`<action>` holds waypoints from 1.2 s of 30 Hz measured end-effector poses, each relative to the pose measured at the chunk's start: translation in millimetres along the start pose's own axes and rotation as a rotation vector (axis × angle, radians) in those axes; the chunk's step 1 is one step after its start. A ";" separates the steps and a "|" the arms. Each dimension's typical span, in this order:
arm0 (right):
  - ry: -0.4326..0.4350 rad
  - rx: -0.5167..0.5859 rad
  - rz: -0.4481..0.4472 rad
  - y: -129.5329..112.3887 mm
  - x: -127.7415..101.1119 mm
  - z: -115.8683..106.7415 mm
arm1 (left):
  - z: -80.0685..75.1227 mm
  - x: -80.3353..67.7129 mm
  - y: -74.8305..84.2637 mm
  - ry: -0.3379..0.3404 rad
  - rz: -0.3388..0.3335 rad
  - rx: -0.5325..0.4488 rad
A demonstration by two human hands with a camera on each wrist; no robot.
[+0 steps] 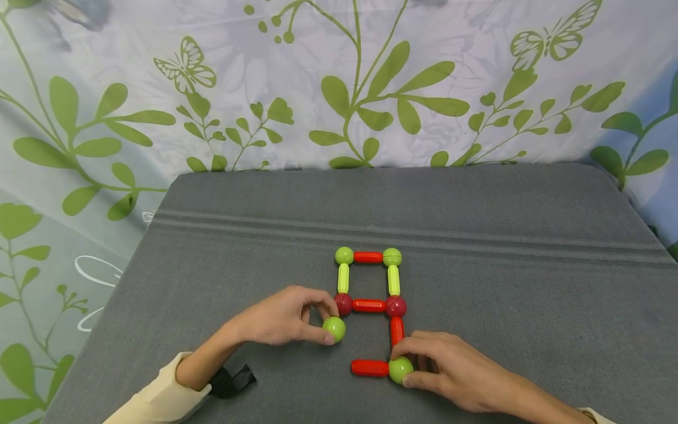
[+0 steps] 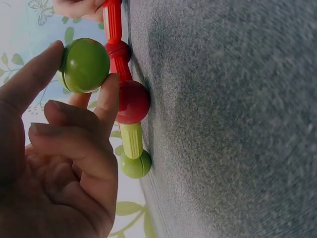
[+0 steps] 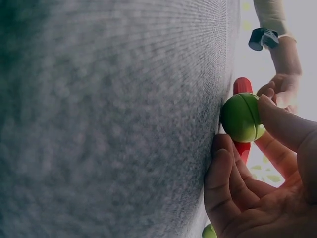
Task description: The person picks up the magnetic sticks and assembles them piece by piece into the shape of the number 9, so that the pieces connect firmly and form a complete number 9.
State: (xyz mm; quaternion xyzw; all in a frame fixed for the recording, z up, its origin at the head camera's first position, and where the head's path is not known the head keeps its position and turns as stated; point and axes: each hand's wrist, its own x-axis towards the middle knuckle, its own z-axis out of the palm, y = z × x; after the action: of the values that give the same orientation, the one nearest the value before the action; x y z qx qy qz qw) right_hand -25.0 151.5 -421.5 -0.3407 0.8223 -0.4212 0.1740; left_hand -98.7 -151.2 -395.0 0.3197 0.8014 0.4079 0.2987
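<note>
On the grey mat (image 1: 477,235) lies a stick-and-ball shape: four green balls, two dark red balls, four red sticks, two green sticks. The left hand (image 1: 283,318) pinches a loose green ball (image 1: 334,328) near the left dark red ball (image 1: 343,304). The right hand (image 1: 450,368) pinches the near corner green ball (image 1: 399,369).

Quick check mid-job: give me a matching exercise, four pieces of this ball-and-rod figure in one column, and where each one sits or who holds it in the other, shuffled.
Things
1. loose green ball
2. corner green ball
3. bottom red rod
4. middle red rod

Places or states
A. lies flat between the two dark red balls
B. pinched by the left hand, joined to no rod
C. lies on the grey mat, its right end at a green ball
D. held by the right hand at the figure's lower right

Pairs: 1-B, 2-D, 3-C, 4-A
</note>
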 end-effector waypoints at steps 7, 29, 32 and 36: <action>0.005 -0.023 0.013 -1.5 0.1 -0.9 | 4.5 0.0 -0.9 -0.041 0.005 -0.004; -0.033 -0.008 0.052 -2.6 0.0 -2.2 | 22.2 -4.6 -4.8 -0.108 0.062 0.028; -0.026 -0.024 0.044 -3.2 -0.4 -2.2 | 24.3 -5.0 -3.8 -0.115 0.068 0.050; -0.025 -0.036 0.039 -3.3 -0.3 -1.7 | 26.4 -5.0 -2.1 -0.127 0.056 0.055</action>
State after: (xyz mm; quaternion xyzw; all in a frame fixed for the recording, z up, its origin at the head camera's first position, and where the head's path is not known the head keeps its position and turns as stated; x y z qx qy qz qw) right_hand -24.5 151.3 -417.8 -0.3331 0.8340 -0.3985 0.1861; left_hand -76.7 -143.7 -408.7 0.3752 0.7824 0.3729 0.3287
